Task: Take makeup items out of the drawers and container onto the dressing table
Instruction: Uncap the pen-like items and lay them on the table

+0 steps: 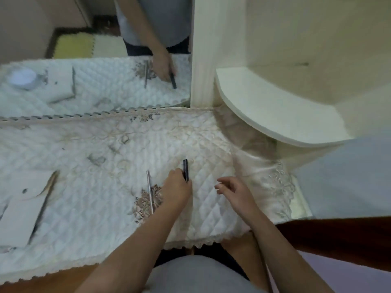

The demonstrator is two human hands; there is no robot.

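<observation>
On the quilted tabletop (pixel 101 208) one silver pencil (pixel 150 194) lies; left hand (pixel 176 187) pinches a dark tube (pixel 186 170), right hand (pixel 233 190) spread, empty; more likely remains.

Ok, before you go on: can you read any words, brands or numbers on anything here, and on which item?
None can be read.
Dark pen-like stick in the left hand: no lettering shows.
Slim silver stick lying on the quilted cloth: no lettering shows.
White flat case at the left: only blurred dark specks, unreadable.
The right hand is empty.
</observation>
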